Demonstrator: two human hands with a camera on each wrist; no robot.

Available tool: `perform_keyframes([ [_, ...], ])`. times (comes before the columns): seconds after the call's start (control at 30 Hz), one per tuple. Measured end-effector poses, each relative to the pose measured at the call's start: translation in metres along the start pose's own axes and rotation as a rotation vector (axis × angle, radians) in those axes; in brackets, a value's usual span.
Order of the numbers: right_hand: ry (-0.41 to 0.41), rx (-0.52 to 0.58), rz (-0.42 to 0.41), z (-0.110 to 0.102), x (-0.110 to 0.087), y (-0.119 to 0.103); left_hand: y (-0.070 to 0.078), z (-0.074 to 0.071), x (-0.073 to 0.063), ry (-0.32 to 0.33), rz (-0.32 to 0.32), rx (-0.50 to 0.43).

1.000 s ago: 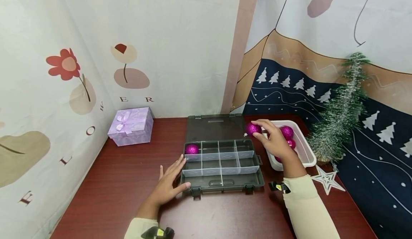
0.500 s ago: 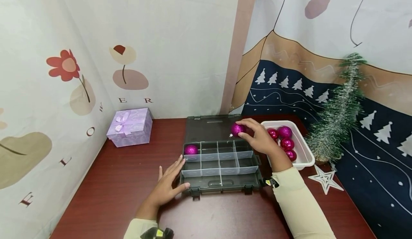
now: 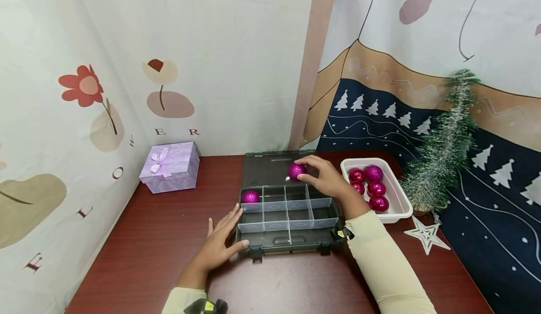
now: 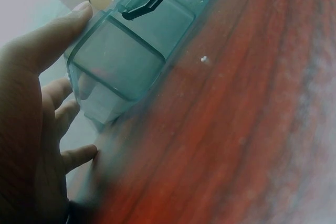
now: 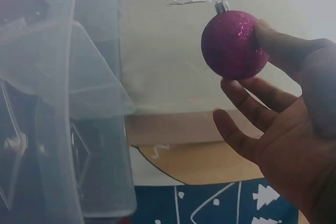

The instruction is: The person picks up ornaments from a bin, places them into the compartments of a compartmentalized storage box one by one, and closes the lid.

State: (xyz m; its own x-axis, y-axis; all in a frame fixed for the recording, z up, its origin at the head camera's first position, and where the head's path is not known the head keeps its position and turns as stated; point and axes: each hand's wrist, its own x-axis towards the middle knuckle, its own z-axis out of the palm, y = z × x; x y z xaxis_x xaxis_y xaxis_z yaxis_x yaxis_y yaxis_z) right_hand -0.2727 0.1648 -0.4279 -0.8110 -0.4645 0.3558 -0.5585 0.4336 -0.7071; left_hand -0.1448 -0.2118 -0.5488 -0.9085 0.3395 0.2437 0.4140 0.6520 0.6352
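The right hand pinches a glittery magenta ball between the thumb and fingertips, holding it up clear of the compartment walls. In the right wrist view the ball's silver cap points away from the palm, a thin wire trailing from it, and the lower fingers are loosely bent. From the head the ball appears in front of the dark lid, close to the back edge of the divided case — how high it hangs above is hard to judge from this angle.

The left hand is spread at the case's left side, its thumb on the front left corner and its fingers reaching along the side wall, steadying contact rather than a grip. A second glittery ball sits in the leftmost compartment of the back row.

To the right of the case stands a white tub with several shiny magenta balls and one more glittery one inside. Beside the tub lie a white star and, behind it, a frosted little tree. At the far left of the dark red table — well apart from the case — rests a lilac gift box with a bow.
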Motion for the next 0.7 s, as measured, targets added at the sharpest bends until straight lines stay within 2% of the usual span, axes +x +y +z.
perform_keyframes([
  [0.23, -0.030, 0.057, -0.003, 0.010, 0.008, -0.001, 0.000, 0.000, 0.000, -0.004, -0.006, 0.004],
  [0.7, -0.103, -0.002, -0.026, 0.028, 0.017, -0.005, -0.001, 0.001, 0.001, -0.003, -0.007, 0.011],
])
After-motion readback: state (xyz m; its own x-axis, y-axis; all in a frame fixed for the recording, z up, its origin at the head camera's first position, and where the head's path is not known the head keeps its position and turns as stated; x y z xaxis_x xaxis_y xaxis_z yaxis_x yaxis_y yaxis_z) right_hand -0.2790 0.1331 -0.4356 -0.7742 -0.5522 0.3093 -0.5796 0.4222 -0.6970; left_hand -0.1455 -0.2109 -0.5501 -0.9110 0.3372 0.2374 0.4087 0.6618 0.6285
